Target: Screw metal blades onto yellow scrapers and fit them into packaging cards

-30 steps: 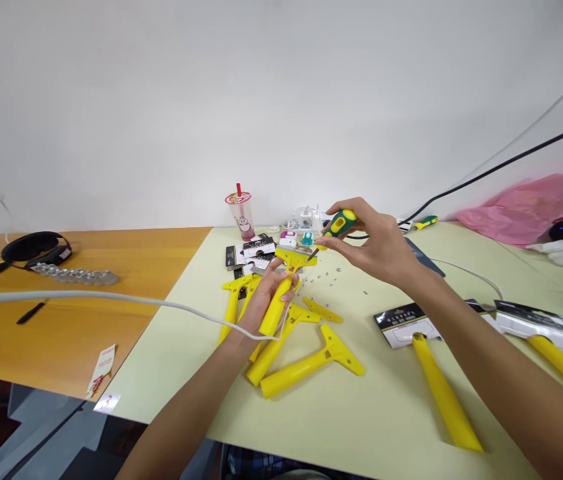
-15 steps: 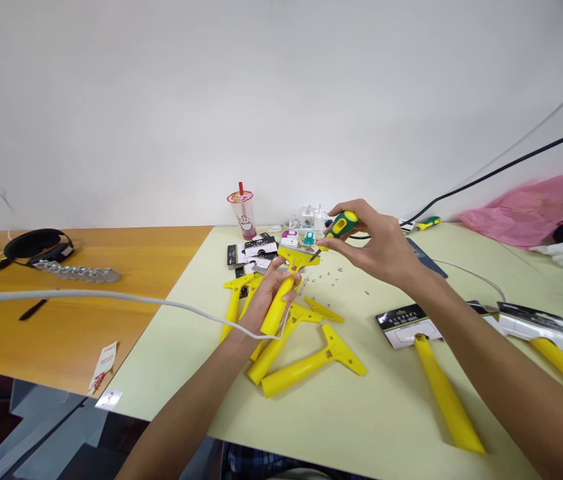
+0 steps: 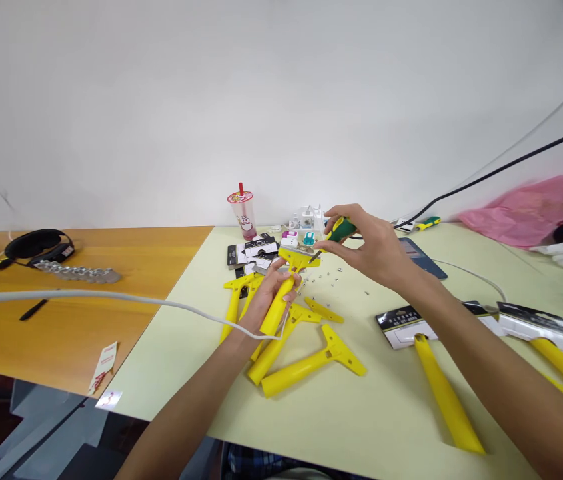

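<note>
My left hand (image 3: 272,288) is wrapped round the handle of a yellow scraper (image 3: 278,309), its wide head tilted up and away from me. A metal blade edge shows along the top of that head. Between the fingers of my right hand (image 3: 368,243) is a green and yellow screwdriver (image 3: 342,229), its shaft pointing down-left with the tip at the right part of the scraper head. Below my left hand lie several yellow scraper bodies (image 3: 306,370) and a loose yellow head plate (image 3: 324,310). Small screws and nuts (image 3: 328,279) are scattered just beyond.
Packaged scrapers (image 3: 448,393) lie at the right. Behind my hands stand a plastic cup (image 3: 244,217) and black-and-white cards (image 3: 261,247). A phone (image 3: 422,257) rests beyond my right wrist. A white cable (image 3: 161,301) crosses in front of my left wrist. Headphones (image 3: 38,247) lie far left.
My right hand has turned the screwdriver handle and shifted slightly down and left. More of the phone shows now. My left hand and the scraper are almost unmoved.
</note>
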{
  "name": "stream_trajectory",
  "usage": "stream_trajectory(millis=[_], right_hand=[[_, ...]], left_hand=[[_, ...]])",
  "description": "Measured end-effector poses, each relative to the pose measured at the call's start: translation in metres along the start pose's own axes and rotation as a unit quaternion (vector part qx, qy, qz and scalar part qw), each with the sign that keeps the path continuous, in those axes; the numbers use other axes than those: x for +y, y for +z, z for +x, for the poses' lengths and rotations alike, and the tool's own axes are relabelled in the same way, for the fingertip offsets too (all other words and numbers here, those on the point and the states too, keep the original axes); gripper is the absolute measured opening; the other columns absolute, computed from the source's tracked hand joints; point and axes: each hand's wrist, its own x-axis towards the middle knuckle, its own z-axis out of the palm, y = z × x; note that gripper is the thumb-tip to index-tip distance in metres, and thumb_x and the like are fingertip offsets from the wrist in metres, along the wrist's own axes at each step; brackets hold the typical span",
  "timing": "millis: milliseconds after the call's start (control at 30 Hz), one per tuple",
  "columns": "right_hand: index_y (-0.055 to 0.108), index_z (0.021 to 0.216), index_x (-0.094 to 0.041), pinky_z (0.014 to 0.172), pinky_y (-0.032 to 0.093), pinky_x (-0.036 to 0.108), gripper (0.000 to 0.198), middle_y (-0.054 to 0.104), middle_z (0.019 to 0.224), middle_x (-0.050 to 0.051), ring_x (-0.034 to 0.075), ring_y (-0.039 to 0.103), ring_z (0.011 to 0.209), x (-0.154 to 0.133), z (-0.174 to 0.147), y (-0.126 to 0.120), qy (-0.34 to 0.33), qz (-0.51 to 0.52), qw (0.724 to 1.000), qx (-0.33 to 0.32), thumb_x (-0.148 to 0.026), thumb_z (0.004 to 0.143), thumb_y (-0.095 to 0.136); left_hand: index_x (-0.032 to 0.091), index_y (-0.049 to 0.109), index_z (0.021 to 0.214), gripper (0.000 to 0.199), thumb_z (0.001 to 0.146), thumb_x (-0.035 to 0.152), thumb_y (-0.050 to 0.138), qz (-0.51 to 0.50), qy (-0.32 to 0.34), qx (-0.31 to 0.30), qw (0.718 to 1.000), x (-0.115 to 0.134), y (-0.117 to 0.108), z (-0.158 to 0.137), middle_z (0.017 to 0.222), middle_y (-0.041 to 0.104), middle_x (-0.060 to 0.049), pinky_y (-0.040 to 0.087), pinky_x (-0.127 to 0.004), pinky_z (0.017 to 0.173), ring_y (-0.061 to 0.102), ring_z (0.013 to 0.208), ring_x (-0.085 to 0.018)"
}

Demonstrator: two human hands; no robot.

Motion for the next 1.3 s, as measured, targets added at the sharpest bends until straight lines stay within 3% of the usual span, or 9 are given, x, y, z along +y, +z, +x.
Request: stream_trajectory(millis=[100, 200, 400, 567, 733, 900, 1033, 1167, 1300], right_hand=[[0.053, 0.136, -0.028, 0.092, 0.063, 0.045, 0.034, 0.072, 0.12, 0.011, 0.027, 0.076, 0.103, -0.001, 0.0, 0.0, -0.024, 0.013, 0.999, -0.043, -0.038, 0.106, 0.065], [0.048, 0.145, -0.029, 0.096, 0.062, 0.046, 0.037, 0.065, 0.141, 0.015, 0.029, 0.073, 0.121, -0.005, 0.0, -0.001, -0.001, 0.057, 0.994, -0.092, -0.032, 0.109, 0.056], [0.057, 0.113, -0.027, 0.083, 0.061, 0.043, 0.026, 0.072, 0.104, 0.007, 0.025, 0.072, 0.09, -0.006, 0.001, -0.002, -0.016, -0.001, 1.0, -0.012, -0.045, 0.102, 0.074], [0.047, 0.136, -0.03, 0.097, 0.061, 0.047, 0.035, 0.066, 0.135, 0.012, 0.027, 0.073, 0.114, -0.007, -0.001, -0.001, 0.013, 0.069, 0.995, -0.069, -0.038, 0.106, 0.065], [0.05, 0.133, -0.03, 0.095, 0.062, 0.047, 0.04, 0.073, 0.106, 0.006, 0.026, 0.074, 0.098, -0.006, -0.001, 0.0, 0.015, 0.036, 0.999, -0.006, -0.042, 0.102, 0.073], [0.052, 0.14, -0.03, 0.096, 0.063, 0.047, 0.041, 0.069, 0.138, 0.013, 0.029, 0.073, 0.117, -0.005, 0.001, -0.005, 0.023, 0.047, 0.996, -0.071, -0.041, 0.104, 0.067], [0.059, 0.121, -0.028, 0.095, 0.062, 0.049, 0.028, 0.076, 0.109, 0.009, 0.029, 0.076, 0.1, -0.006, 0.001, -0.007, 0.014, 0.019, 0.999, -0.032, -0.043, 0.101, 0.073], [0.055, 0.136, -0.029, 0.101, 0.061, 0.049, 0.036, 0.069, 0.136, 0.013, 0.031, 0.072, 0.121, -0.008, 0.002, -0.009, 0.008, 0.029, 0.996, -0.084, -0.038, 0.103, 0.066], [0.062, 0.115, -0.027, 0.087, 0.061, 0.045, 0.017, 0.075, 0.113, 0.009, 0.027, 0.074, 0.095, -0.008, 0.003, -0.008, 0.005, 0.009, 0.998, -0.056, -0.041, 0.105, 0.065]], left_hand=[[0.023, 0.055, 0.122, 0.058, 0.075, 0.002, 0.081, -0.006, 0.002, 0.011, 1.0, -0.001, 0.002, -0.001, 0.108, 0.069, -0.005, 0.035, -0.009, 0.043, 0.071, 0.079, -0.009], [0.024, 0.054, 0.121, 0.057, 0.075, 0.002, 0.08, -0.009, 0.0, 0.019, 1.0, -0.001, 0.003, -0.001, 0.105, 0.068, -0.004, 0.034, -0.009, 0.043, 0.071, 0.079, -0.008], [0.025, 0.056, 0.125, 0.062, 0.074, 0.003, 0.083, 0.006, -0.006, -0.005, 1.0, -0.001, -0.003, 0.002, 0.114, 0.069, -0.005, 0.034, -0.01, 0.043, 0.072, 0.084, -0.009], [0.026, 0.057, 0.126, 0.064, 0.074, 0.003, 0.086, 0.003, -0.013, -0.019, 1.0, 0.0, -0.009, 0.005, 0.116, 0.069, -0.005, 0.034, -0.01, 0.043, 0.072, 0.087, -0.01], [0.026, 0.057, 0.126, 0.065, 0.073, 0.004, 0.087, 0.005, -0.014, -0.019, 1.0, -0.001, -0.009, 0.005, 0.112, 0.068, -0.004, 0.034, -0.009, 0.043, 0.073, 0.087, -0.01], [0.026, 0.056, 0.124, 0.063, 0.074, 0.003, 0.087, -0.002, -0.009, -0.02, 1.0, 0.0, -0.009, 0.005, 0.114, 0.069, -0.004, 0.035, -0.009, 0.044, 0.072, 0.086, -0.009], [0.026, 0.057, 0.125, 0.063, 0.074, 0.003, 0.086, 0.003, -0.01, -0.017, 1.0, -0.001, -0.01, 0.005, 0.114, 0.069, -0.004, 0.035, -0.009, 0.044, 0.072, 0.086, -0.01], [0.026, 0.057, 0.127, 0.062, 0.076, 0.005, 0.084, 0.004, -0.001, -0.01, 1.0, -0.004, -0.01, 0.004, 0.114, 0.068, -0.005, 0.035, -0.009, 0.045, 0.072, 0.086, -0.009], [0.025, 0.057, 0.127, 0.06, 0.078, 0.004, 0.084, 0.0, 0.008, -0.014, 1.0, -0.005, -0.01, 0.004, 0.111, 0.067, -0.005, 0.034, -0.008, 0.045, 0.072, 0.087, -0.01]])
